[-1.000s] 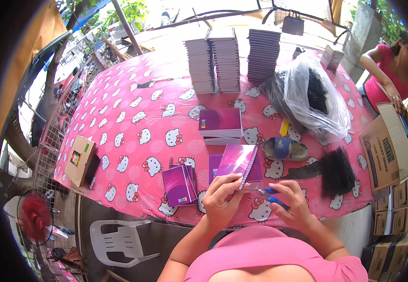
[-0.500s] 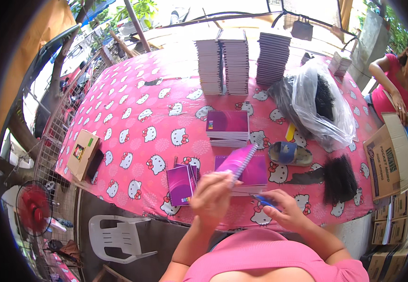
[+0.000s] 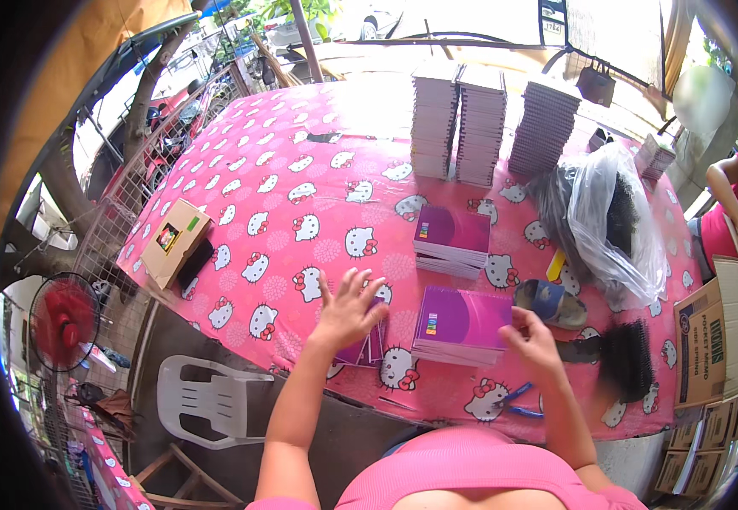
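My left hand [image 3: 349,316], empty with its fingers spread, is over a few purple spiral notebooks [image 3: 360,350], covering part of them. My right hand [image 3: 536,342] has its fingers bent at the right edge of a stack of purple notebooks [image 3: 464,323], appearing to pinch the top one by its side. Blue-handled pliers [image 3: 519,403] lie on the table's near side, just below that hand. Farther back sits another purple notebook stack [image 3: 452,236].
Tall notebook stacks [image 3: 458,123] and a darker one [image 3: 546,127] stand on the pink tablecloth [image 3: 326,246]. To the right are a clear plastic bag [image 3: 611,221], a sandal [image 3: 550,304], black wire coils [image 3: 627,361] and an open carton [image 3: 713,340] beside another person. A small box [image 3: 176,242] sits left.
The notebook is out of my left hand, which has opened above the left pile. My right hand has let go of the pliers and moved to the notebook stack. The view has shifted.
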The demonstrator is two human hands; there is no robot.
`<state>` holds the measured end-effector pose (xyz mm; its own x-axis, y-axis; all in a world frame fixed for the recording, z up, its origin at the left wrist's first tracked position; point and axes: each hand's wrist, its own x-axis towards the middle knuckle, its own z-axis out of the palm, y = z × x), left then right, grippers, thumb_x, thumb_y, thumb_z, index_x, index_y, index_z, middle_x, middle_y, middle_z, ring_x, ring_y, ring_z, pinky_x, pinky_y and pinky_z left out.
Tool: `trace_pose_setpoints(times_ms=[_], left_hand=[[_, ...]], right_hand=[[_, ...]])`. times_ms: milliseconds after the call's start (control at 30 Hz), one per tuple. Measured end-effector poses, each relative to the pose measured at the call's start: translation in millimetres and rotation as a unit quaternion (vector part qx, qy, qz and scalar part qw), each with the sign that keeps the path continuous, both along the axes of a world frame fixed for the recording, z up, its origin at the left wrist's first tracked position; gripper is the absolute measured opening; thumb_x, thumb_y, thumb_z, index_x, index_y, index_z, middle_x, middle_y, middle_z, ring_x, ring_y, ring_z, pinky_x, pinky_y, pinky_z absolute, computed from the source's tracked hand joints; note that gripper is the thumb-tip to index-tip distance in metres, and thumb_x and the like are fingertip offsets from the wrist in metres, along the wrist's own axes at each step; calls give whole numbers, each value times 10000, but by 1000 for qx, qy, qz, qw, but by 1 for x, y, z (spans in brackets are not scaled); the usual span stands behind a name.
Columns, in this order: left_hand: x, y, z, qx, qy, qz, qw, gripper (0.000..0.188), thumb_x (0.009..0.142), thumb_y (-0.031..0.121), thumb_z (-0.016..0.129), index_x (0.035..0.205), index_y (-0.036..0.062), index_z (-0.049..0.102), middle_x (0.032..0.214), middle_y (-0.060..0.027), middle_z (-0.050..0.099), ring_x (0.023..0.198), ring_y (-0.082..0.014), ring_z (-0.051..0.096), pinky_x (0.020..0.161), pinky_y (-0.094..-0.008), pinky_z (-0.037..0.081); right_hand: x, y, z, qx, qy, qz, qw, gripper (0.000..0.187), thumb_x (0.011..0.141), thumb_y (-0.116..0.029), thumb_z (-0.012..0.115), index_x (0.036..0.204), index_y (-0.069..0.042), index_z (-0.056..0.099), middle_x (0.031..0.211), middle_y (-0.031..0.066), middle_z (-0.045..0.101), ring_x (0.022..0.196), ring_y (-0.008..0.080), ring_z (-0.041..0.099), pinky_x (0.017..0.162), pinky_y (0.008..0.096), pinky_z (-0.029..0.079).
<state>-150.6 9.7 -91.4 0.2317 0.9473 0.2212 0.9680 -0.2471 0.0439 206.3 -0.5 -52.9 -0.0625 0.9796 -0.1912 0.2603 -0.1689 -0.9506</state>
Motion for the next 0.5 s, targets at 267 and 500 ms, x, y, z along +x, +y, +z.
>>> trace_pose_setpoints(times_ms=[267, 500], left_hand=[[62, -13, 52, 4, -555, 35, 831, 728, 946, 275, 581, 1536, 113, 186, 1571, -218, 163, 1468, -368, 146, 1152, -563, 106], [152, -43, 86, 48, -397, -29, 916, 677, 895, 39, 615, 1499, 133, 323, 1548, -236, 160, 1427, -383, 238, 1131, -477, 252]], right_hand=[[10, 0, 25, 130, 118, -22, 984, 341, 826, -5, 704, 1112, -19, 518, 1027, 50, 630, 906, 94, 583, 779, 254, 488], [-37, -6, -5, 329, 16, 28, 944, 311, 809, 105, 622, 1038, -40, 469, 933, 113, 535, 792, 244, 534, 762, 363, 441]])
